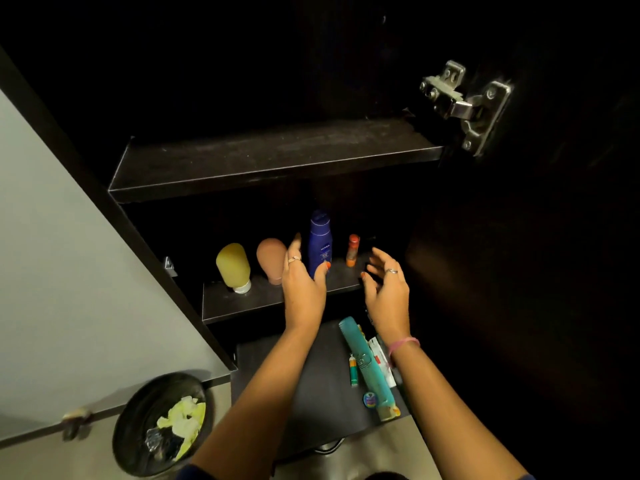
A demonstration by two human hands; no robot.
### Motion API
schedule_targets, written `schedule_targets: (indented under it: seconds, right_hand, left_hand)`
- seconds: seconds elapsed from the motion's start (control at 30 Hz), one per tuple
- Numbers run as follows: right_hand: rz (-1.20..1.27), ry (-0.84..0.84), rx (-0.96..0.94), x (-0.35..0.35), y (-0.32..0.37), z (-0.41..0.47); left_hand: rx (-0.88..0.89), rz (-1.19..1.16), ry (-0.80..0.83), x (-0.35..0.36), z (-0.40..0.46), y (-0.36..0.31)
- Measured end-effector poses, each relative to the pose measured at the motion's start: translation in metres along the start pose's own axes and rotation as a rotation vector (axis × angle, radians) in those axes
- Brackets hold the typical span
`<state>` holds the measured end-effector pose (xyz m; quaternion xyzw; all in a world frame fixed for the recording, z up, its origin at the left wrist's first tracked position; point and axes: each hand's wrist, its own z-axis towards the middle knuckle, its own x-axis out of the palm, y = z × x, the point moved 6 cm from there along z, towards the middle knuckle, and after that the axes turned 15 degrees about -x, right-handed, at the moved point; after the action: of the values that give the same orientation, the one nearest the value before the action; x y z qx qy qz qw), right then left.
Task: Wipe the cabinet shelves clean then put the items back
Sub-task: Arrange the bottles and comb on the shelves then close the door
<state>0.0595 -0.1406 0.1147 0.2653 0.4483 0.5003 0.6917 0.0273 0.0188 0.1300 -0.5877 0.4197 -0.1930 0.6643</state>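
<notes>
Dark cabinet shelf (pixel 242 299), upright bottles (pixel 320 244).

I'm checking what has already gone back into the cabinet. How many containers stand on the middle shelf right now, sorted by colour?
Yellow: 1, the squeeze bottle standing on its cap
Tan-brown: 1, the tan bottle
Blue: 1, the blue lotion bottle, gripped by the left hand
Orange: 1, the small orange bottle
Total: 4

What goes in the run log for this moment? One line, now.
left hand grips blue bottle | right hand open, empty | middle shelf: four bottles upright | top shelf bare
</notes>
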Motion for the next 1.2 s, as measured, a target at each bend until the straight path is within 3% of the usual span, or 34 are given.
schedule_targets:
  seconds: [0.13,0.27,0.43,0.53,0.73,1.03,1.2]
  right_hand:
    - [-0.073,-0.072,0.002,-0.009,-0.01,-0.044]
    - [-0.216,-0.014,0.203,-0.011,-0.06,-0.097]
    - [-0.388,0.374,0.491,-0.002,-0.117,-0.147]
    - [-0.438,0.567,0.534,0.006,-0.132,-0.16]
    - [-0.467,0.638,0.51,0.017,-0.146,-0.166]
    - [-0.514,0.566,0.363,0.022,-0.159,-0.182]
    - [-0.592,0.584,0.383,0.036,-0.174,-0.163]
  left_hand:
    - [-0.073,-0.107,0.013,0.002,-0.023,0.02]
    - [-0.12,-0.203,0.09,0.013,-0.065,0.049]
    - [-0.464,-0.2,0.212,0.043,-0.094,0.126]
    - [-0.641,-0.005,0.299,0.064,-0.096,0.17]
    - [-0.644,0.367,0.38,0.093,-0.079,0.212]
    - [-0.636,0.418,0.364,0.124,-0.061,0.229]
    - [-0.584,0.437,0.374,0.142,-0.041,0.223]
